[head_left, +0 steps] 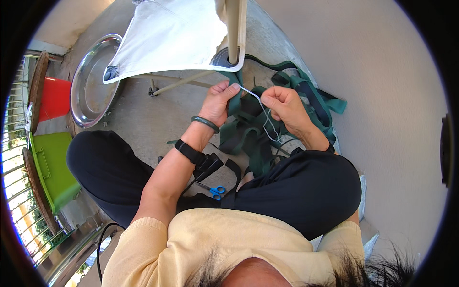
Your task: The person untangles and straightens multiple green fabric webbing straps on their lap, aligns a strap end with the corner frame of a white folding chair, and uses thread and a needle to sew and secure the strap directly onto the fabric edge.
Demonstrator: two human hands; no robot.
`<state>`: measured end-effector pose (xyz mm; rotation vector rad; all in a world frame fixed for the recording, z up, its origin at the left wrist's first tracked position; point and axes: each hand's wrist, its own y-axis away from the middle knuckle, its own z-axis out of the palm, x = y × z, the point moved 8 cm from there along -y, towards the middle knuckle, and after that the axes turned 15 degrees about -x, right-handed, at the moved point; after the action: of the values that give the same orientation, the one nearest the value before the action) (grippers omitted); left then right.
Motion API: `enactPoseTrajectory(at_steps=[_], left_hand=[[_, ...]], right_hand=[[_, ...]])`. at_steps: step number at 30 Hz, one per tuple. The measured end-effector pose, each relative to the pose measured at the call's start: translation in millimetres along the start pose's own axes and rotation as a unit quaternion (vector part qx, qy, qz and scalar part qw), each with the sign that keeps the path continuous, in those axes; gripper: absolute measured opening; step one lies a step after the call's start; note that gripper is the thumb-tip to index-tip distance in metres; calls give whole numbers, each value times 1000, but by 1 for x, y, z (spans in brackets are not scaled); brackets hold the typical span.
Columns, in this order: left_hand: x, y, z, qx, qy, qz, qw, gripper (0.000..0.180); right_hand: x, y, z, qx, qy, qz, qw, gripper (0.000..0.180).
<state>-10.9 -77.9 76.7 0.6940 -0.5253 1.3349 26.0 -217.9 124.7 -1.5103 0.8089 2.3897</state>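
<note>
White cord (264,112) pinched taut between raised left hand (219,101) and right hand (285,107) fingers, over green strap (248,134)

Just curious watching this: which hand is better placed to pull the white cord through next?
Probably the right hand: it pinches the white cord with the slack loop hanging below, while the left hand steadies the green strap.

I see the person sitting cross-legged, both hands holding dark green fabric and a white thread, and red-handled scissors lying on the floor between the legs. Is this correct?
One detail is wrong: the small scissors have blue handles, not red, as the head view shows. The rest holds: the left hand and right hand hold the dark green fabric and the white thread, and the scissors lie on the floor between the legs.
</note>
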Motion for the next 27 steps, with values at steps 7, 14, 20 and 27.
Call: enactPoseTrajectory(at_steps=[7,14,20,27], left_hand=[[-6,-4,0,12,9,4,1000,7],[-5,-7,8,-16,7,-6,1000,6],[3,0,5,-3,14,3,1000,13],[-9,-11,8,-46,61,-1,997,11]], right_hand=[[13,-23,9,37,130,-61,989,9],[-25,13,4,-56,-155,-129,978,5],[-82,69,-37,-72,-244,-354,900,6],[-94,200,-114,84,-305,-497,808,7]])
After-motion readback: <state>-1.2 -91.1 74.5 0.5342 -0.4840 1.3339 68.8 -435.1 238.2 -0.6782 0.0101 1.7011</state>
